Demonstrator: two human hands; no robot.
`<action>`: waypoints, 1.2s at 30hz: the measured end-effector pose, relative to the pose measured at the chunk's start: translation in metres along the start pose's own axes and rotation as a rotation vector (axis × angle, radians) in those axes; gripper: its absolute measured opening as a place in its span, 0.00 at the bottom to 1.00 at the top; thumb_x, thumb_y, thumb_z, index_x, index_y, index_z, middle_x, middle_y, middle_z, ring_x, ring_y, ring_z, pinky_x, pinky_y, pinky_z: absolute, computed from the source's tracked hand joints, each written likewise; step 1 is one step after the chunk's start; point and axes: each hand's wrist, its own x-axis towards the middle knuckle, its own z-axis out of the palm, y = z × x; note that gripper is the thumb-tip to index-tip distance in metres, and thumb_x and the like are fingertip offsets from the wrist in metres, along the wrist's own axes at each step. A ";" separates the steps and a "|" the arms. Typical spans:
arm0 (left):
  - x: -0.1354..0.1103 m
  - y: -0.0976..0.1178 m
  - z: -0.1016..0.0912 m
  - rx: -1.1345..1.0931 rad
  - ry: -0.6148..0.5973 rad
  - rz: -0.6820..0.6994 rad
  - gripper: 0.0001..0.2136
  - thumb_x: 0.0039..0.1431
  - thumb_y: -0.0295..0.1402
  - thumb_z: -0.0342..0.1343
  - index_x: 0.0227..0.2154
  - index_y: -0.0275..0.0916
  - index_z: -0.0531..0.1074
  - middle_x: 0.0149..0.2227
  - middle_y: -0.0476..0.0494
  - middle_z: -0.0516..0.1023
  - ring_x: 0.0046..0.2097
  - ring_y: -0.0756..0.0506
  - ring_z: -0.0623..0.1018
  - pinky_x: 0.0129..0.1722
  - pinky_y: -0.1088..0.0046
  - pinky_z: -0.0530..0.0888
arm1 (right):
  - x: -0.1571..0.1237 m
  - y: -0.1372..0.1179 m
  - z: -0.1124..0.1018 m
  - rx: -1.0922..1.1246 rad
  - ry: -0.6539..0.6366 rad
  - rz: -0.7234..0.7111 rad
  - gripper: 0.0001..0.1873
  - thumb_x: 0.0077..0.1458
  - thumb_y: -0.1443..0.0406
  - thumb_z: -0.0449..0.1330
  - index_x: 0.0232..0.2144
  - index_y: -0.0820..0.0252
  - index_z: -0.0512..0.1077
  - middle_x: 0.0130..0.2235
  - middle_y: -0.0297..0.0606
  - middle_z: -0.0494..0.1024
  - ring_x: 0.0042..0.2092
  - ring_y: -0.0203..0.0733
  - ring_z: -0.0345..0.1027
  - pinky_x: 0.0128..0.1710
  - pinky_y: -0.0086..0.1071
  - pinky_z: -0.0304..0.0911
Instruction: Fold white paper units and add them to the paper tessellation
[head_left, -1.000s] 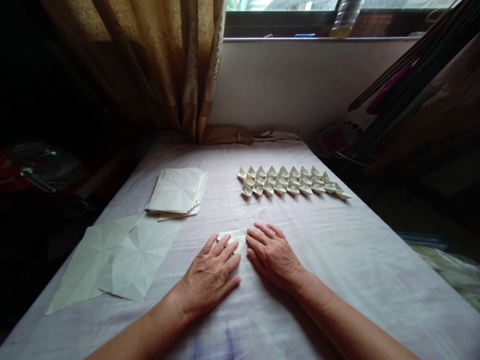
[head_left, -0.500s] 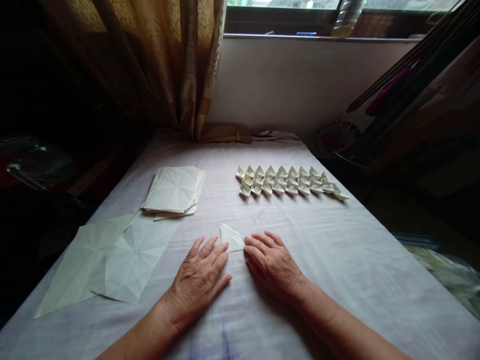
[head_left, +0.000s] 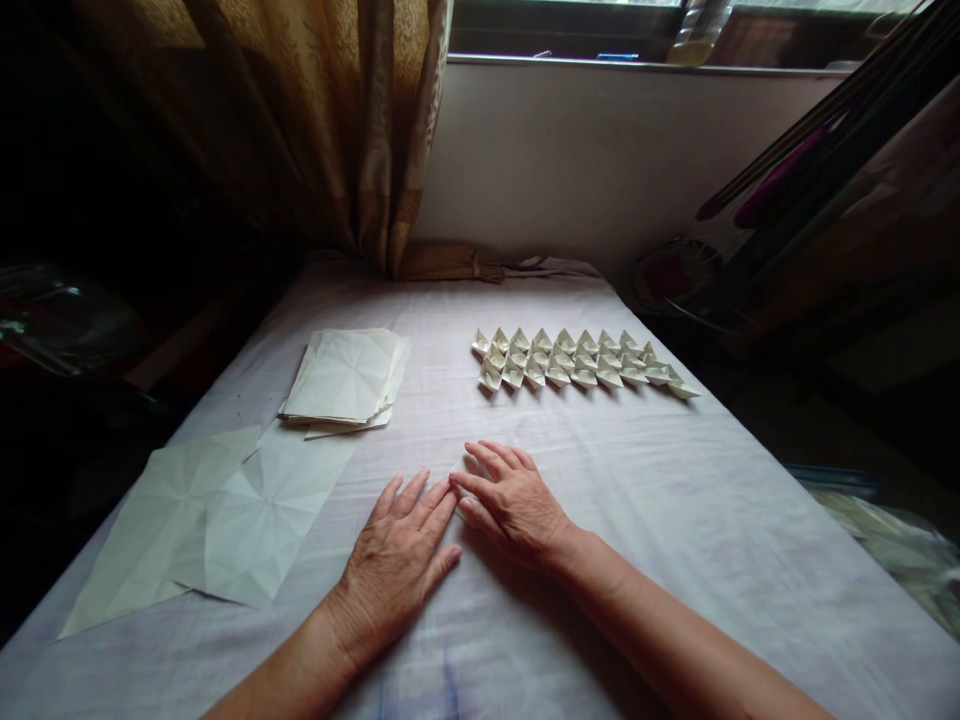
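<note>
Here, I am resting my left hand (head_left: 396,550) flat, slightly spread, at the left of the folded paper (head_left: 468,466); my right hand (head_left: 517,508) is mostly covering it; whether pinching, I cannot tell.

No Readable Lettering

No text, label, brand, number or sign could be read anywhere in view.
</note>
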 end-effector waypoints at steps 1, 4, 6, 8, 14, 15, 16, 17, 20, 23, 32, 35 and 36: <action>-0.001 0.001 0.001 -0.002 0.007 -0.012 0.20 0.65 0.46 0.48 0.53 0.43 0.73 0.56 0.48 0.75 0.59 0.41 0.69 0.62 0.61 0.54 | 0.002 -0.001 0.003 -0.015 -0.031 0.020 0.18 0.63 0.57 0.53 0.52 0.49 0.73 0.61 0.49 0.67 0.61 0.56 0.59 0.56 0.51 0.54; -0.003 0.002 0.001 -0.001 0.003 -0.039 0.20 0.65 0.47 0.48 0.54 0.44 0.72 0.57 0.49 0.75 0.59 0.42 0.69 0.63 0.61 0.54 | 0.006 0.001 0.008 -0.069 -0.071 0.127 0.18 0.64 0.58 0.51 0.54 0.46 0.72 0.62 0.48 0.65 0.63 0.57 0.55 0.58 0.53 0.51; -0.004 0.003 0.001 0.003 -0.006 -0.045 0.21 0.65 0.47 0.48 0.55 0.44 0.71 0.57 0.49 0.74 0.59 0.41 0.70 0.63 0.61 0.54 | 0.008 0.004 0.007 -0.101 -0.071 0.201 0.18 0.65 0.58 0.51 0.54 0.46 0.72 0.63 0.47 0.64 0.64 0.57 0.55 0.58 0.53 0.50; -0.005 0.002 0.001 0.006 -0.018 -0.041 0.21 0.65 0.46 0.48 0.55 0.44 0.71 0.57 0.48 0.74 0.59 0.41 0.69 0.63 0.61 0.54 | 0.009 0.007 0.006 -0.110 -0.079 0.227 0.18 0.65 0.58 0.50 0.54 0.46 0.72 0.63 0.46 0.64 0.64 0.56 0.55 0.58 0.52 0.51; -0.007 0.001 0.003 0.003 -0.051 -0.034 0.22 0.65 0.46 0.48 0.57 0.44 0.69 0.58 0.46 0.73 0.60 0.40 0.68 0.62 0.59 0.57 | 0.006 0.001 0.006 -0.084 -0.078 0.151 0.19 0.65 0.58 0.50 0.55 0.49 0.71 0.64 0.48 0.62 0.64 0.56 0.54 0.60 0.52 0.47; -0.006 0.000 0.003 0.002 -0.058 -0.033 0.22 0.65 0.46 0.48 0.57 0.44 0.69 0.58 0.46 0.72 0.60 0.39 0.68 0.62 0.58 0.57 | 0.005 -0.001 0.006 -0.068 -0.083 0.109 0.20 0.65 0.58 0.50 0.56 0.48 0.70 0.64 0.47 0.62 0.65 0.55 0.53 0.61 0.52 0.46; -0.006 0.000 0.003 0.001 -0.065 -0.029 0.21 0.65 0.46 0.48 0.57 0.44 0.69 0.59 0.46 0.72 0.60 0.39 0.68 0.62 0.58 0.58 | 0.004 -0.002 0.006 -0.053 -0.092 0.073 0.20 0.65 0.57 0.50 0.56 0.47 0.70 0.64 0.45 0.63 0.65 0.54 0.53 0.61 0.51 0.46; -0.006 0.000 0.002 0.001 -0.070 -0.024 0.21 0.65 0.46 0.48 0.56 0.44 0.70 0.58 0.46 0.73 0.60 0.39 0.68 0.62 0.57 0.58 | 0.004 -0.003 0.006 -0.044 -0.103 0.049 0.20 0.65 0.57 0.49 0.56 0.47 0.70 0.64 0.44 0.64 0.65 0.54 0.53 0.62 0.51 0.46; -0.005 0.000 -0.003 0.003 -0.074 -0.022 0.21 0.65 0.46 0.48 0.56 0.44 0.70 0.57 0.47 0.74 0.60 0.39 0.68 0.62 0.57 0.58 | 0.004 -0.001 0.005 -0.053 -0.116 0.071 0.19 0.66 0.57 0.49 0.54 0.46 0.71 0.62 0.42 0.66 0.65 0.54 0.53 0.61 0.52 0.46; -0.006 0.000 -0.008 0.006 -0.069 -0.042 0.21 0.65 0.46 0.49 0.55 0.44 0.71 0.57 0.48 0.74 0.59 0.40 0.69 0.62 0.57 0.58 | 0.005 0.002 0.003 -0.077 -0.103 0.115 0.19 0.66 0.58 0.49 0.54 0.47 0.71 0.62 0.41 0.66 0.64 0.54 0.54 0.60 0.52 0.46; -0.003 0.000 -0.009 0.008 -0.049 -0.036 0.19 0.65 0.43 0.49 0.53 0.41 0.73 0.55 0.44 0.76 0.57 0.40 0.71 0.62 0.57 0.58 | 0.011 -0.007 0.002 -0.038 -0.055 0.170 0.16 0.60 0.56 0.57 0.49 0.50 0.74 0.59 0.41 0.70 0.62 0.56 0.56 0.59 0.51 0.48; -0.001 -0.001 -0.010 0.006 -0.048 -0.036 0.18 0.65 0.42 0.50 0.53 0.41 0.73 0.54 0.43 0.76 0.56 0.40 0.72 0.62 0.57 0.59 | 0.014 0.000 0.005 -0.014 -0.018 0.170 0.13 0.61 0.59 0.56 0.46 0.48 0.76 0.57 0.39 0.73 0.60 0.55 0.59 0.57 0.50 0.51; -0.001 -0.001 -0.010 0.007 -0.054 -0.030 0.19 0.65 0.42 0.49 0.53 0.40 0.73 0.54 0.43 0.76 0.56 0.40 0.72 0.61 0.57 0.59 | 0.015 0.003 0.006 -0.003 -0.010 0.147 0.13 0.62 0.60 0.55 0.45 0.49 0.76 0.56 0.39 0.74 0.60 0.54 0.60 0.56 0.49 0.52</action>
